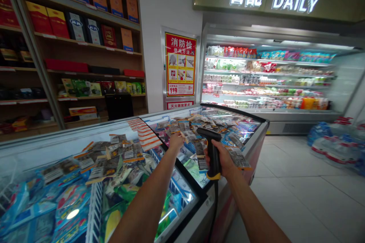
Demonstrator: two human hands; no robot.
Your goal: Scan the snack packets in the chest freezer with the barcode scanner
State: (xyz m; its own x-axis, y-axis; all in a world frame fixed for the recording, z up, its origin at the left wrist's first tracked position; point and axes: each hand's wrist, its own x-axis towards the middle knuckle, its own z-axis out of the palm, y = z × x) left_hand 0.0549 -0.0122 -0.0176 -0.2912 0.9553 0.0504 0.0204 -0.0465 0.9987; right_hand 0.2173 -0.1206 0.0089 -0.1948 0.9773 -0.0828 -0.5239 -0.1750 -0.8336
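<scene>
- Right grip (pixel 224 160) is closed around the handle of a black barcode scanner (pixel 211 145), held upright over the near edge of the chest freezer (pixel 264 125); the scanner's head points across the freezer's glass lid
- Scanner's yellow-trimmed base sits at the heel of the hand; its dark cable (pixel 214 207) hangs down the freezer's front side
- Left grip (pixel 176 141) reaches out over the freezer lid, just left of the scanner; its fingers point away and down onto the lid, so I cannot tell whether they are open or pinched on anything
- Printed tags (pixel 184 126) with orange edges lie scattered over the freezer's lid, under and around the left grip; more of them (pixel 108 157) spread over the lid's left half
- Blue packets (pixel 68 207) lie inside the freezer, under the glass at its left end
- Wooden shelves (pixel 85 43) of boxed goods stand behind the freezer, to the left
- Red poster (pixel 180 64) hangs on the white wall straight behind the freezer
- Lit chiller cabinet (pixel 268 83) stands beyond the freezer's right end, under a sign reading DAILY (pixel 295 2)
- Packs of bottled water (pixel 336 144) sit on the tiled floor (pixel 299 193), well right of the freezer
</scene>
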